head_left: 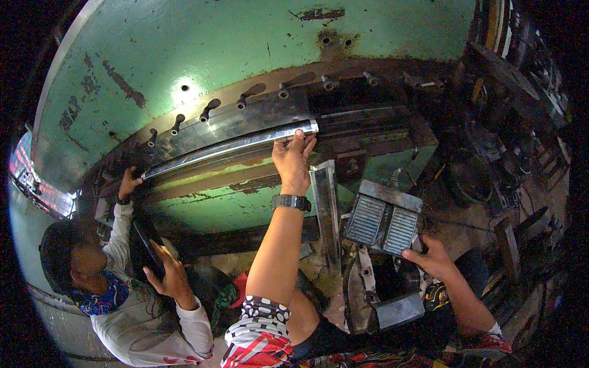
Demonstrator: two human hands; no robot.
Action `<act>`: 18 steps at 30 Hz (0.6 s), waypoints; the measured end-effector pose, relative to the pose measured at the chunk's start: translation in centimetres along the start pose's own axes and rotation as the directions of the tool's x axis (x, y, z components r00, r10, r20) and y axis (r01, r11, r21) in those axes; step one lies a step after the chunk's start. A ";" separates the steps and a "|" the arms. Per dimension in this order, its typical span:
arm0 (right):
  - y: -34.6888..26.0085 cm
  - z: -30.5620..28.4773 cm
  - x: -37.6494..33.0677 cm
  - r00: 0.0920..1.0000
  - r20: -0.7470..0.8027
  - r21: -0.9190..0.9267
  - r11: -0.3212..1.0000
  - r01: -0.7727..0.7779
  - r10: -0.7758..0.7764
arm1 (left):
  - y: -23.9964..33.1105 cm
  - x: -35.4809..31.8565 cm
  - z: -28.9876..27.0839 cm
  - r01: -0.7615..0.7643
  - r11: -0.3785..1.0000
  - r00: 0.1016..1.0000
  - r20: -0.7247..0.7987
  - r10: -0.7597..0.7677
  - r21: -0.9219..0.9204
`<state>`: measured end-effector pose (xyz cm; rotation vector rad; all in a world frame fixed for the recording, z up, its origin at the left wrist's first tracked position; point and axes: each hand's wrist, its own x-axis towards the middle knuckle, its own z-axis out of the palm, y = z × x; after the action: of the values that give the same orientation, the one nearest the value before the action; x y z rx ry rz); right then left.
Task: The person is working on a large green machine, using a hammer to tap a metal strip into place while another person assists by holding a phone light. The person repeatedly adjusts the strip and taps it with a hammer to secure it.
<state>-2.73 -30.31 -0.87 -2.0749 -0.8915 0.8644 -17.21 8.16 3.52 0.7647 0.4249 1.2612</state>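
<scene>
A long, shiny metal strip (227, 146) lies along the front of a green machine. Its right end is pinched between the thumb and fingers of my left hand (293, 161), which wears a dark wristwatch (291, 202). At its far left end, a co-worker's hand (129, 184) touches the strip. My right hand (434, 260) grips the lower right corner of a grey double foot pedal (384, 218) with ribbed treads. The thumb shows at the pedal's edge; the fingers are partly hidden.
The green machine (233, 43) has a row of clamp handles (208, 109) above the strip. The co-worker (141, 313) crouches at left, holding a dark flat object (147, 245). An upright metal channel (326, 208) stands between my arms. Dark clutter fills the right.
</scene>
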 end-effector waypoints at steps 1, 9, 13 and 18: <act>0.4 0.0 0.1 1.000 -0.002 0.012 1.000 0.006 -0.006 | 0.0 -0.1 0.2 0.000 1.000 1.000 0.004 0.000 -0.011; -1.3 -0.6 0.3 1.000 0.013 -0.072 0.997 -0.023 0.024 | 0.5 0.3 -0.2 0.000 1.000 1.000 -0.019 0.000 -0.026; -1.4 -0.6 0.3 0.999 0.024 -0.035 0.999 -0.029 0.030 | 0.4 0.3 -0.3 -0.010 1.000 1.000 -0.016 0.010 -0.023; -1.5 -0.5 0.3 0.998 0.009 -0.070 0.996 -0.060 0.061 | 0.2 0.3 -0.4 0.014 1.000 0.999 -0.043 -0.015 -0.027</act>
<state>-2.66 -29.49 0.50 -2.1691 -0.8803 0.8893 -17.55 8.55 3.47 0.7114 0.4473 1.2692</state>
